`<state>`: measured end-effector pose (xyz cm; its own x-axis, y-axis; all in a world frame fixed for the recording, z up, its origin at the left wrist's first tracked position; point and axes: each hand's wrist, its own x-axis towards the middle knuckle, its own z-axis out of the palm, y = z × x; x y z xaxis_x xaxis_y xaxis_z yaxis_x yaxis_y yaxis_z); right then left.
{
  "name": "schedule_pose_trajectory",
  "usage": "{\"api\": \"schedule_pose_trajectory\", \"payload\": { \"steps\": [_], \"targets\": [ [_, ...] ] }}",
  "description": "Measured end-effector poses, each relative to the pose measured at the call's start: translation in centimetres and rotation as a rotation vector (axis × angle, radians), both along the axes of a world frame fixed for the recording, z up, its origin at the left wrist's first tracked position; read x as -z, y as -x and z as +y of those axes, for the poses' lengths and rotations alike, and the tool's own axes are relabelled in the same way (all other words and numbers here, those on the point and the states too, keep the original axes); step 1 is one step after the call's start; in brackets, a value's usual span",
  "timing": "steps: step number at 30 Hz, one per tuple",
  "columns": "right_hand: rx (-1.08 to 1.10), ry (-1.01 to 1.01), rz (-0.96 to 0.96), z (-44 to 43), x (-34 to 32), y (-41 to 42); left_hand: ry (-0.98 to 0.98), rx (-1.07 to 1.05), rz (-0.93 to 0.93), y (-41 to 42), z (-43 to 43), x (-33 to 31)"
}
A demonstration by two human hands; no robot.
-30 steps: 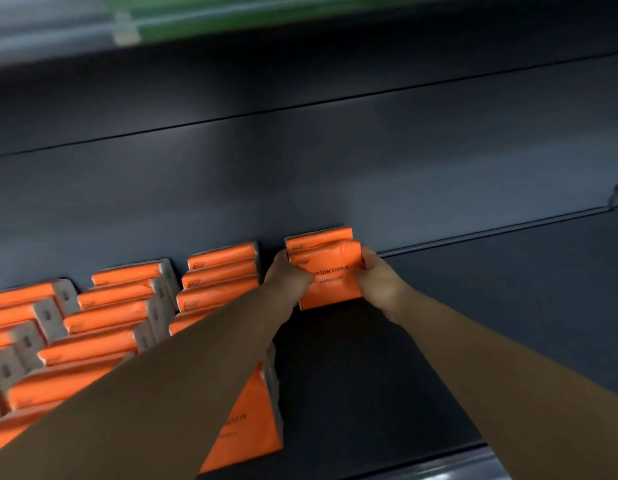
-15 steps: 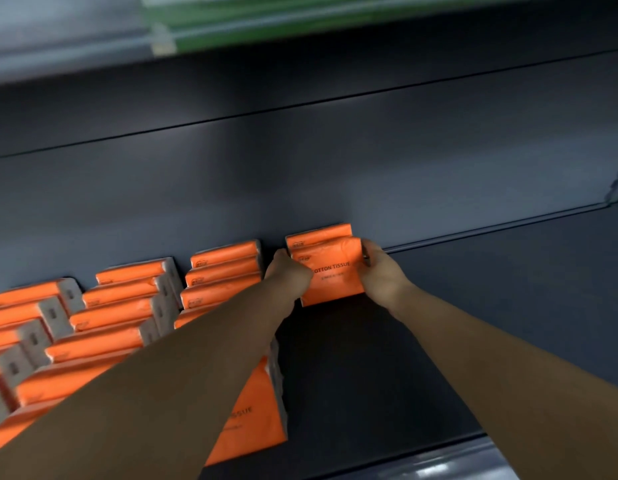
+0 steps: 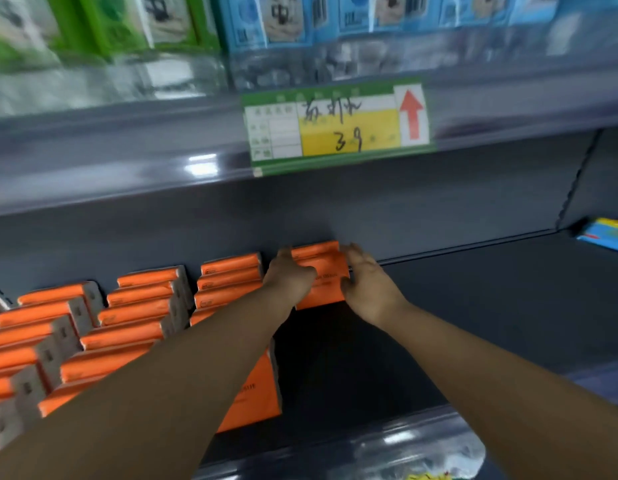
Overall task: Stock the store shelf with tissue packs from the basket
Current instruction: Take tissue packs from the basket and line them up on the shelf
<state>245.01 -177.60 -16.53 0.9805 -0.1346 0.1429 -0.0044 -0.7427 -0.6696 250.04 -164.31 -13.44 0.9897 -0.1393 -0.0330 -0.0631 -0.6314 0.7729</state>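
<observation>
Tissue pack (image 3: 323,277) stands at the far back of the shelf (image 3: 474,306), right of the stocked rows (image 3: 228,282), where the right hand (image 3: 366,282) has loosened to spread fingers and the left hand (image 3: 290,277) lies on its left edge, grip unclear, so this placement looks finished.
</observation>
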Motion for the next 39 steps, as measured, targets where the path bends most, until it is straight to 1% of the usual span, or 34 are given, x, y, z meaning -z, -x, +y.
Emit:
{"api": "schedule_pose_trajectory", "payload": {
  "steps": [2, 5, 9, 13, 16, 22, 28, 33, 39],
  "targets": [
    [0.005, 0.104, 0.015, 0.5, -0.8, 1.5, -0.05, 0.043, -0.043, 1.5, 0.5, -0.7],
    [0.03, 0.235, 0.021, 1.5, -1.8, 3.6, -0.167, 0.156, -0.185, 4.2, 1.8, -1.2],
    [0.03, 0.343, 0.028, 3.2, -2.5, 6.7, -0.397, 0.285, -0.301, 7.6, 4.3, -1.1],
    [0.008, 0.423, 0.076, 5.2, -2.6, 10.3, -0.579, 0.326, -0.384, 10.8, 7.2, -0.5],
    [-0.008, 0.487, 0.089, 6.8, -2.6, 12.7, -0.642, 0.33, -0.416, 13.5, 9.2, -0.2],
    [-0.027, 0.525, 0.102, 10.6, -1.3, 17.0, -0.688, 0.314, -0.432, 18.6, 13.5, 0.7],
    [-0.104, 0.526, 0.167, 14.5, 1.6, 21.3, -0.668, 0.301, -0.417, 23.2, 17.7, 3.5],
    [-0.209, 0.534, 0.24, 17.5, 5.9, 24.8, -0.73, 0.329, -0.341, 26.6, 20.7, 8.1],
    [-0.295, 0.484, 0.375, 19.5, 12.6, 28.5, -0.791, 0.352, -0.183, 29.6, 23.5, 15.2]
  ]
}}
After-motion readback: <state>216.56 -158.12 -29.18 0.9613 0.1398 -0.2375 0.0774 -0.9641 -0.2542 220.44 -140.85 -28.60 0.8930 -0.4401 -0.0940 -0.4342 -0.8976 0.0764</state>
